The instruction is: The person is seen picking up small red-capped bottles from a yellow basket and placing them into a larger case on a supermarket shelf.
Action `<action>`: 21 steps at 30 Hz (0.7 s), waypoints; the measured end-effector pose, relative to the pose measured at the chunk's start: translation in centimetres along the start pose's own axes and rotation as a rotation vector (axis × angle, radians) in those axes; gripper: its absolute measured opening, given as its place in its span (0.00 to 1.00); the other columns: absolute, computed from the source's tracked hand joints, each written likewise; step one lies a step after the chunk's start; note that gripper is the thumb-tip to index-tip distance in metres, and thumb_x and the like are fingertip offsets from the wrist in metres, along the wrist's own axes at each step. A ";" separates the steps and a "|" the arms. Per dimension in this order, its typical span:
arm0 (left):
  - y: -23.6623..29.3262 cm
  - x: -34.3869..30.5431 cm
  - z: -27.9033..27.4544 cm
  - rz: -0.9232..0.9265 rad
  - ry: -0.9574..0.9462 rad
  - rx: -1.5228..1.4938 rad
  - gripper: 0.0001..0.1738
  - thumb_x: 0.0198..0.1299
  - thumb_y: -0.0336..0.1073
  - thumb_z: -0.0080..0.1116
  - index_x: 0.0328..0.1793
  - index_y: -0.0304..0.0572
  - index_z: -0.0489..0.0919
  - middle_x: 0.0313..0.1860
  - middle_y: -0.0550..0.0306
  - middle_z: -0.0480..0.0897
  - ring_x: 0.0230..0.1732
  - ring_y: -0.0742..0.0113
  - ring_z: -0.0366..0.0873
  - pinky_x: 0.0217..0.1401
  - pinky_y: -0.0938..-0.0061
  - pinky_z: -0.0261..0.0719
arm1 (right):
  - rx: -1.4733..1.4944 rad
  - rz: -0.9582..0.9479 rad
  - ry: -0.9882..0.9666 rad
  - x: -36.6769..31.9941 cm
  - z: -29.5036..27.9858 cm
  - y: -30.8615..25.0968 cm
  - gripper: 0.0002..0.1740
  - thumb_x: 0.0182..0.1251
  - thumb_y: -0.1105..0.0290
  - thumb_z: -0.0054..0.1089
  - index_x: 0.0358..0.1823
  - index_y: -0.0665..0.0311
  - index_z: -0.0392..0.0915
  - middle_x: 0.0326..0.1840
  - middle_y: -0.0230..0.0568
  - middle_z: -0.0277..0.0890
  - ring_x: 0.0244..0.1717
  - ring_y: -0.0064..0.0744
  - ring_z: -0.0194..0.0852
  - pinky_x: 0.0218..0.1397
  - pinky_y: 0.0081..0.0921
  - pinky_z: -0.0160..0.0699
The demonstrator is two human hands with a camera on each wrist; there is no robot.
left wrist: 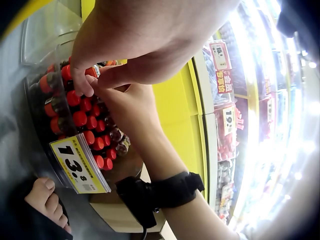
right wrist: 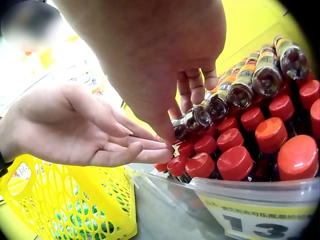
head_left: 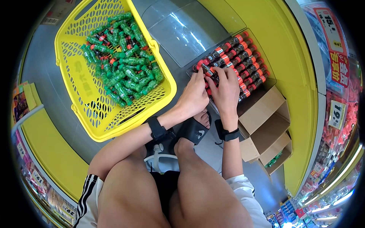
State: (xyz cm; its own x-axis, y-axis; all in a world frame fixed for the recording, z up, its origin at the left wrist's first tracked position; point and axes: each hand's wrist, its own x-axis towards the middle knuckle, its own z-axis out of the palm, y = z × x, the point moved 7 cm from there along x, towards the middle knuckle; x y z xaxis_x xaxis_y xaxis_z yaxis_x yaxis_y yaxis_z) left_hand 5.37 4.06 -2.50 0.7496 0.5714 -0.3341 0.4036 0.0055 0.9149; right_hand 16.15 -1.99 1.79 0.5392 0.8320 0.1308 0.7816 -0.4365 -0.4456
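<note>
Rows of small dark bottles with red caps (head_left: 243, 62) fill a clear bin with a price tag (left wrist: 77, 162) on its front. Both hands meet over the bin's near left corner. My left hand (head_left: 195, 95) reaches in from the left, thumb and fingertips at a red-capped bottle (left wrist: 91, 71); in the right wrist view its fingers are extended, palm up. My right hand (head_left: 227, 89) is bent over the same spot, its thumb and index fingertips at that bottle, partly hidden by the hands. Upright caps (right wrist: 235, 162) stand at the front, with bottles lying behind them.
A yellow basket (head_left: 81, 110) with many green bottles (head_left: 131, 72) and some red-capped ones stands on the left. Behind is a clear bin (head_left: 178, 30). Open cardboard boxes (head_left: 266, 110) stand right of my right wrist. Hanging goods and price signs (head_left: 337, 114) line the right shelf.
</note>
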 end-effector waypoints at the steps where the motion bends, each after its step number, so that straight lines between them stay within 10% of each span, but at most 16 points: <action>1: 0.1 0.0 0.0 0.008 -0.008 -0.001 0.42 0.64 0.17 0.48 0.87 0.20 0.54 0.69 0.29 0.74 0.65 0.38 0.82 0.63 0.57 0.84 | -0.014 -0.005 0.009 0.0 0.0 -0.1 0.20 0.64 0.68 0.78 0.56 0.62 0.85 0.51 0.45 0.79 0.53 0.49 0.82 0.54 0.43 0.84; 21: 0.7 -0.1 -0.8 -0.092 -0.021 -0.167 0.38 0.71 0.22 0.54 0.86 0.23 0.58 0.70 0.36 0.80 0.64 0.53 0.87 0.66 0.64 0.86 | -0.022 -0.029 0.037 -1.2 0.2 -0.3 0.20 0.72 0.69 0.72 0.60 0.69 0.79 0.57 0.50 0.78 0.57 0.54 0.81 0.58 0.45 0.83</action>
State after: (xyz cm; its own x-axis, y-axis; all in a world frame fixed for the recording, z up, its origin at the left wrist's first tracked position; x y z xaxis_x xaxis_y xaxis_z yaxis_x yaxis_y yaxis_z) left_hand 5.14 4.62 -1.65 0.7251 0.5447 -0.4214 0.3796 0.1945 0.9045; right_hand 15.19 -2.78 1.61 0.5268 0.8315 0.1762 0.8039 -0.4200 -0.4212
